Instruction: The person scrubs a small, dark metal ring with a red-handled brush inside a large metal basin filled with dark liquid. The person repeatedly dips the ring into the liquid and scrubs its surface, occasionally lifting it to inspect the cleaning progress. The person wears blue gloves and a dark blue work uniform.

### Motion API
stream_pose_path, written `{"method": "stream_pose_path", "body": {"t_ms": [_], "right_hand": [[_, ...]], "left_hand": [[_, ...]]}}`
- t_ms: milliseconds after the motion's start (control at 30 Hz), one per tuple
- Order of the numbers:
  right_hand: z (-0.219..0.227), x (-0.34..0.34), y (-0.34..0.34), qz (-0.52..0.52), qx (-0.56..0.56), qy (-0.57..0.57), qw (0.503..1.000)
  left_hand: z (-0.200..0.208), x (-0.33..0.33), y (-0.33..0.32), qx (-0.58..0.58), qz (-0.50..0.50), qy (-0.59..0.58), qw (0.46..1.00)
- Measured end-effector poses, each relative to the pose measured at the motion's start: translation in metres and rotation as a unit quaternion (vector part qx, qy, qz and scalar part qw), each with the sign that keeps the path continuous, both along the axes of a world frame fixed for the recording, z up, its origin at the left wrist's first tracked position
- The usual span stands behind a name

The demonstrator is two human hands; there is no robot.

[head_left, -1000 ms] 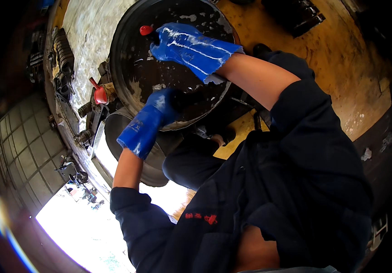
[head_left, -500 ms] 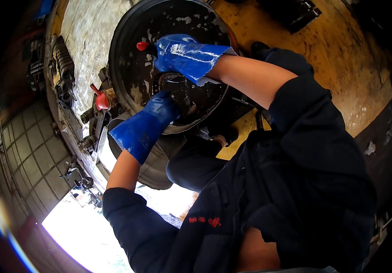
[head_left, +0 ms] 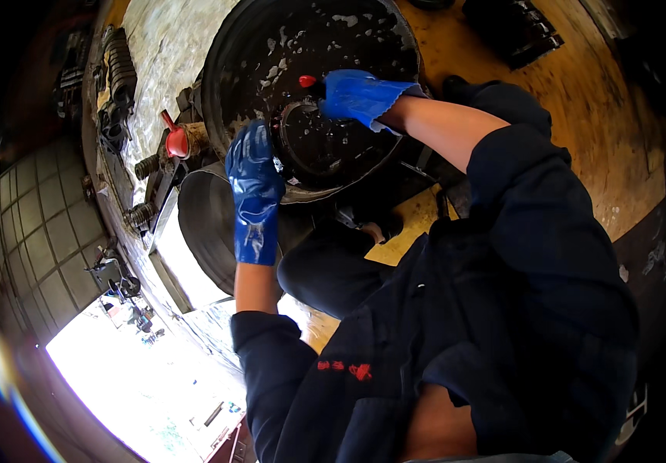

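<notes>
A wide round dark basin (head_left: 221,58) holds dark liquid with patches of pale suds. Inside it a dark ring-shaped metal part (head_left: 280,147) is partly under the liquid. My right hand (head_left: 360,96), in a blue rubber glove, is closed around a red-ended handle (head_left: 306,81) above the ring's far right side; the tool's working end is hidden. My left hand (head_left: 254,166), gloved the same way and wet, lies at the ring's left side over the basin's near left rim. Its fingers are stretched out; whether the thumb touches the ring I cannot tell.
A red dipper (head_left: 176,141) rests left of the basin among coil springs (head_left: 120,65) and metal parts. A second dark round tub (head_left: 201,220) stands below the basin's near left edge. Dark machinery (head_left: 514,31) sits at the far right on the yellowish floor (head_left: 618,147).
My left hand has left the ring's near edge, moved farther away to its left side and straightened its fingers. My right hand, with the red-ended handle, has shifted right.
</notes>
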State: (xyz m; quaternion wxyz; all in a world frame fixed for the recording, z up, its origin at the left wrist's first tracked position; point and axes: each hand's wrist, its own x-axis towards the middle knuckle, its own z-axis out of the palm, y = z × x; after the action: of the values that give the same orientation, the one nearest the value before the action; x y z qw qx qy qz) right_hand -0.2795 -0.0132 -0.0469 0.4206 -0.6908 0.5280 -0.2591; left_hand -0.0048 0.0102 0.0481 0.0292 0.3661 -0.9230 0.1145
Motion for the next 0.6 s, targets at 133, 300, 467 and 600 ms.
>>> {"method": "stream_pose_path", "body": {"t_ms": [133,300,467,600], "right_hand": [[0.001,-0.004,0.010,0.023,-0.043,0.016,0.999],[0.036,0.000,0.012,-0.027,0.182,-0.237,0.954],[0.066,0.040,0.039,0.091,0.039,-0.253,0.962],[0.054,0.075,0.055,0.176,-0.165,-0.211,0.947]], "left_hand": [[-0.076,0.050,0.037,0.120,0.315,0.269,0.902],[-0.113,0.064,0.040,0.333,0.344,0.503,0.720],[-0.072,0.038,0.038,0.452,0.385,0.787,0.168],[-0.064,0.015,0.032,0.410,0.469,0.753,0.212]]}}
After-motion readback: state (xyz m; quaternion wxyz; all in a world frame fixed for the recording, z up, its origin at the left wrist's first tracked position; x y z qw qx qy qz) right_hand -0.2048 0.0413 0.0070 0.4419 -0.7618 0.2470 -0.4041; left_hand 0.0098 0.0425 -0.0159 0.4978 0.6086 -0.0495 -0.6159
